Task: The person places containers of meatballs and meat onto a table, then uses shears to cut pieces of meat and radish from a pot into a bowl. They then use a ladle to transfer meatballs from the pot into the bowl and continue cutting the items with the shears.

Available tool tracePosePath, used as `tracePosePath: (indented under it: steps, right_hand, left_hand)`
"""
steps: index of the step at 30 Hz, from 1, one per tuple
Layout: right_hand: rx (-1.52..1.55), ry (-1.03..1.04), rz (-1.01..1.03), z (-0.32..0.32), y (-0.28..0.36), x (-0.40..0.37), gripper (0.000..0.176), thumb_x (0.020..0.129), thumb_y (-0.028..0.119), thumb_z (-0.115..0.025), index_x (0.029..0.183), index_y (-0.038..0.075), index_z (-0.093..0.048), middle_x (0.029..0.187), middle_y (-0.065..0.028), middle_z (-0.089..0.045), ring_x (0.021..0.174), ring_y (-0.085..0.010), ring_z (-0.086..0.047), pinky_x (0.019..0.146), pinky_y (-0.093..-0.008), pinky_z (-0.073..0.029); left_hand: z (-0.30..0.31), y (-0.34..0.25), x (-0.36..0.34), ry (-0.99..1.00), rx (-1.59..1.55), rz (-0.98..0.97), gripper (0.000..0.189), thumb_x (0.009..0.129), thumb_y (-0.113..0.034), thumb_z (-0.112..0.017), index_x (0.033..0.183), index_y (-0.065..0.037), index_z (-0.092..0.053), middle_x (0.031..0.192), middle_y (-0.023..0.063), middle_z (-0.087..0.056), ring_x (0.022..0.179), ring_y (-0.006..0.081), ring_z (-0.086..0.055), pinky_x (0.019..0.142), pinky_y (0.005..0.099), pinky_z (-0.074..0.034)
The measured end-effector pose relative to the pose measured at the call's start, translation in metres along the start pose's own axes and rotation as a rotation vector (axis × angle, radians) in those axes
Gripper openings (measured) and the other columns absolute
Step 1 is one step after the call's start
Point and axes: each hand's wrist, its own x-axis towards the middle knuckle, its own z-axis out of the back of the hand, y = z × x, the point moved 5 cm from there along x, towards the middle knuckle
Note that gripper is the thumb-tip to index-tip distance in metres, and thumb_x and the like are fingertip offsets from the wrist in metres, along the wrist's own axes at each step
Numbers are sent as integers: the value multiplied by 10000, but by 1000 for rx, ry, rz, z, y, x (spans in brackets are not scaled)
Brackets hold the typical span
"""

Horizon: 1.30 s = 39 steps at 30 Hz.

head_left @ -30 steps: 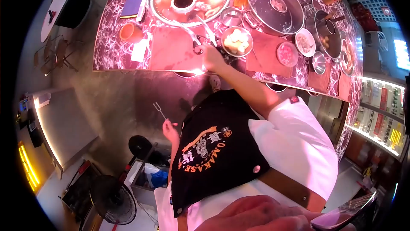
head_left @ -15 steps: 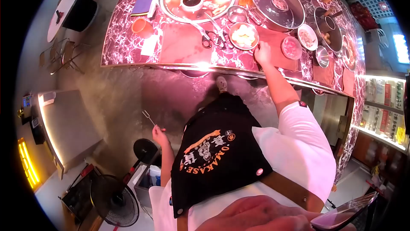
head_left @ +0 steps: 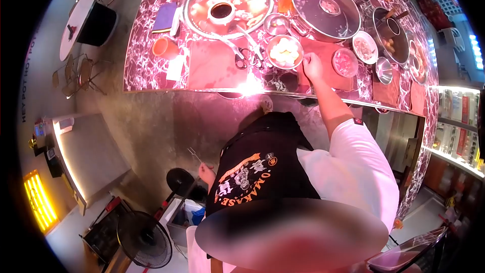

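In the head view, holding a fork (head_left: pixel 195 155) in the left grip (head_left: pixel 206 173), pinching its handle narrowly, low beside the apron (head_left: pixel 240 159) and well apart from the bench (head_left: pixel 144 66). Pointing its 2 prongs up and outward over the floor (head_left: pixel 146 136): seemingly a sound way of sparing the apron. Probably steadying best with a loose wrist, turning the prongs away from the body.

Reaching with the right grip (head_left: pixel 312 67) past the near edge of the bench, resting just beside the bowl (head_left: pixel 284 67), on its right, over a mat (head_left: pixel 336 82). Appearing to be curling the fingers inward; not being able to tell whether touching the bowl, or closing on anything small.

Seeing the bowl standing on the bench, heaped with pale pieces (head_left: pixel 284 52), between 2 scissors (head_left: pixel 252 43) and the right grip. Judging the right side the easier approach, meeting no scissors there. Likely calling for a light touch, bracing low on the wall rather than pushing the rim, so avoiding spilling. Minding the pink dish (head_left: pixel 345 76) near on the right by tucking the elbow in, and crossing neither tray (head_left: pixel 186 15) nor pot (head_left: pixel 323 25) beyond, both possibly being hot.
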Motion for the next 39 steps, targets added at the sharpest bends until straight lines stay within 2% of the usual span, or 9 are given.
tracePosePath:
  steps: [11,14,20,21,24,26,28,35,39]
  right_hand:
    - [203,-129,70,106,35,34,152,916,172,-612,1006,50,-601,845,-144,-638,792,-303,-629,739,-385,-495]
    - [-20,121,-236,160,10,89,223,936,227,-557,1046,50,-635,846,-189,-668,792,-346,-658,765,-401,-518]
    - [-790,446,-69,181,-102,278,268,817,178,-578,999,54,-732,1064,-227,-670,1006,-366,-657,884,-448,-517]
    - [-1225,704,319,171,-80,283,255,788,175,-591,938,31,-739,1029,-229,-678,964,-357,-674,848,-437,-533]
    - [-1162,977,436,157,-83,324,189,710,121,-594,698,-21,-718,748,-209,-687,713,-339,-697,643,-430,-548]
    - [-867,974,168,149,-103,353,171,684,81,-568,642,-31,-689,611,-163,-643,530,-288,-649,521,-424,-495]
    - [-622,779,-259,148,-123,372,197,721,88,-558,670,-42,-697,670,-191,-667,616,-326,-681,585,-449,-503]
    - [-991,737,-302,158,-50,357,396,868,235,-514,1214,108,-662,1316,-156,-593,1254,-350,-539,1035,-454,-423]
    - [-1030,555,-163,155,-22,354,365,882,301,-549,1171,122,-680,1307,-149,-601,1230,-332,-565,1019,-456,-437]
  left_hand:
    - [-76,-56,48,54,-290,37,237,979,-220,-579,1062,-5,-635,729,59,-630,550,92,-489,538,260,-389]
    - [-94,-71,37,61,-285,28,236,978,-216,-580,1071,-7,-639,724,56,-630,549,87,-482,540,255,-384]
    - [-102,-101,-4,64,-209,82,267,979,-207,-574,1118,13,-637,777,42,-630,640,97,-549,625,254,-451]
    - [-95,-95,-8,35,-191,77,274,979,-217,-576,1121,9,-638,774,44,-628,638,96,-547,621,251,-448]
    - [-76,-81,-19,-41,-193,129,283,981,-236,-576,1116,5,-638,769,51,-625,637,100,-547,631,254,-447]
    - [-64,-73,-29,-55,-144,172,294,982,-245,-574,1115,10,-635,774,60,-628,648,109,-555,645,259,-450]
    - [-49,-62,-41,-77,-65,241,315,985,-262,-570,1112,20,-629,785,78,-634,671,126,-572,674,270,-457]
    - [-30,-22,-76,-148,-110,355,333,977,-255,-587,1149,29,-621,871,78,-650,696,135,-586,662,270,-470]
    - [-25,17,-81,-168,-178,317,319,971,-268,-597,1118,14,-631,861,61,-633,678,125,-565,609,266,-467]
